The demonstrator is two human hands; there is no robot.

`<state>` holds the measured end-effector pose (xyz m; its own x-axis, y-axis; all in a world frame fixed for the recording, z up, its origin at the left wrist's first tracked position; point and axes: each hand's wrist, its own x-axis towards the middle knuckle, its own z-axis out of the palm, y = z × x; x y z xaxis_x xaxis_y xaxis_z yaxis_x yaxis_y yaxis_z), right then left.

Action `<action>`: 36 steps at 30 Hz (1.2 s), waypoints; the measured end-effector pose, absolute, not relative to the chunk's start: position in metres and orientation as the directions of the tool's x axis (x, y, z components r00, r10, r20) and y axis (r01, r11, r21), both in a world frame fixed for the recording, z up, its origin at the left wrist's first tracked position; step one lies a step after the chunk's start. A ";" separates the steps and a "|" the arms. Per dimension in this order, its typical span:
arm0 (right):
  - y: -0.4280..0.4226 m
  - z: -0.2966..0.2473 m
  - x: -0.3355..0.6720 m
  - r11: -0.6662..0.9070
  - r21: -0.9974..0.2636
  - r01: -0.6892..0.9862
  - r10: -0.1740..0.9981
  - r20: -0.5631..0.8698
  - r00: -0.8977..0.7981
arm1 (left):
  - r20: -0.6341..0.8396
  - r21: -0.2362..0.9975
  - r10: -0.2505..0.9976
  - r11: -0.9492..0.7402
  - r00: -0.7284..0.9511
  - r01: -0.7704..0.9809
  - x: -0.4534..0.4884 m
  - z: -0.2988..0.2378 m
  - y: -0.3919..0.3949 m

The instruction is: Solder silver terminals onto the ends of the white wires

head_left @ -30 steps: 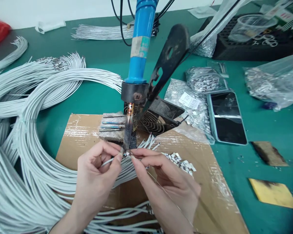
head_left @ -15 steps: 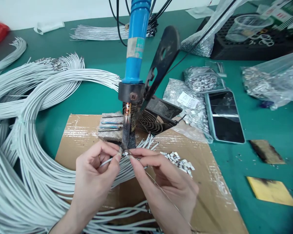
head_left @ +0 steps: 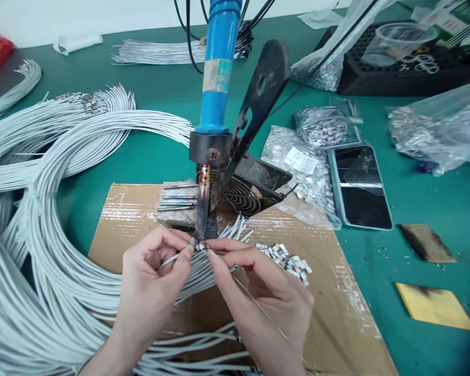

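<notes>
My left hand is closed in a pinch on the end of a white cable. Its fingertips meet right beneath the tip of a blue soldering iron, fixed upright in a black holder. Opposite it, my right hand pinches a thin solder wire that trails down toward the bottom edge. A tiny white and metal piece sits between the two sets of fingertips at the iron's tip; which fingers bear it is hard to see. White cables pass under both hands.
Cardboard covers the green table here. Thick cable coils fill the left. Behind the iron stands a small fan. To the right are loose small white parts, bags of parts, a phone and a scorched yellow sponge.
My right hand has shifted very slightly to the left, its fingertips staying by the iron's tip. My left hand and the cable look almost unmoved.
</notes>
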<state>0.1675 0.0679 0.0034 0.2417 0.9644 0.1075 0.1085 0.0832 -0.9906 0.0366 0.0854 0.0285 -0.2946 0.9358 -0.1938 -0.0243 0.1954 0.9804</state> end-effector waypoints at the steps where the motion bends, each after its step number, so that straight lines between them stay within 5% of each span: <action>1: 0.068 0.003 0.167 0.086 -0.990 0.112 0.964 0.111 0.242 | -0.198 0.980 0.935 0.200 -0.294 -0.024 0.037 0.029 0.085; 36: 0.071 0.006 0.166 0.117 -0.990 0.083 0.960 0.134 0.244 | -0.252 0.967 0.908 0.225 -0.334 -0.118 0.042 0.032 0.086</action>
